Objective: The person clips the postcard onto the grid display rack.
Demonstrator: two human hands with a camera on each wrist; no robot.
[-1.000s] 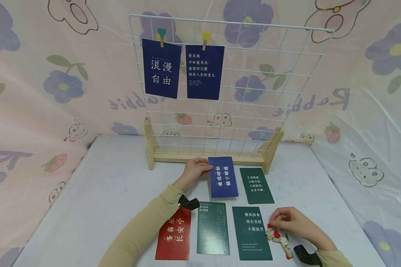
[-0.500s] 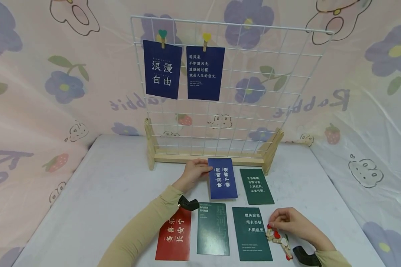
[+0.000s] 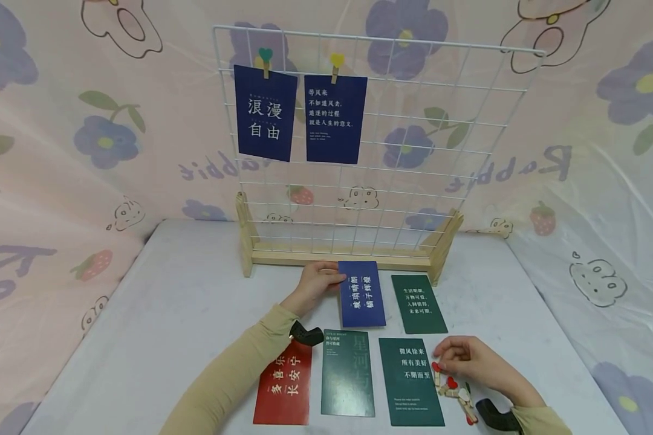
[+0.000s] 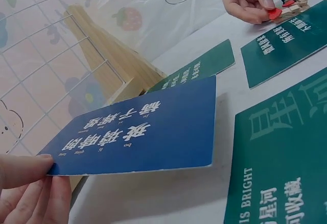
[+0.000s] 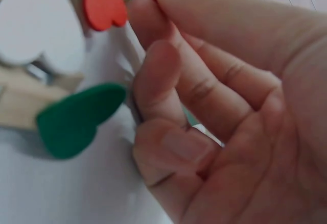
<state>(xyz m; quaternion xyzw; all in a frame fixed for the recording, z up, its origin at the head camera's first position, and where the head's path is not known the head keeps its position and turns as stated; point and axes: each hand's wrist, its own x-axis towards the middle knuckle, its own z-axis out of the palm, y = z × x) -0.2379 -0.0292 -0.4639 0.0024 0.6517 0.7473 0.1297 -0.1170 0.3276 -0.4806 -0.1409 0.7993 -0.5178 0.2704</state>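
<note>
My left hand [image 3: 314, 285] pinches a blue card [image 3: 362, 295] by its left edge, thumb on top. The left wrist view shows this blue card [image 4: 148, 127] tilted, raised above the white table. Over at the right, my right hand [image 3: 470, 359] pinches a small wooden clothespin with a red heart [image 3: 436, 367] between thumb and index finger. Its other fingers are curled. Several more heart clothespins [image 3: 462, 396] lie in a small pile under that hand. The right wrist view shows a white heart [image 5: 38, 25], a red heart [image 5: 103, 4] and a green heart [image 5: 76, 124] close by.
A white wire grid [image 3: 413, 43] stands in a wooden base [image 3: 337, 260] at the back. Two dark blue cards hang on it from a green-heart clip [image 3: 266, 57] and a yellow-heart clip [image 3: 336, 63]. A red card [image 3: 283, 393] and several green cards [image 3: 348, 380] lie on the table [image 3: 141, 338].
The blue card in my left hand has tipped down slightly toward me. My right hand has shifted a little left, and the red-heart clothespin has separated somewhat from the pile.
</note>
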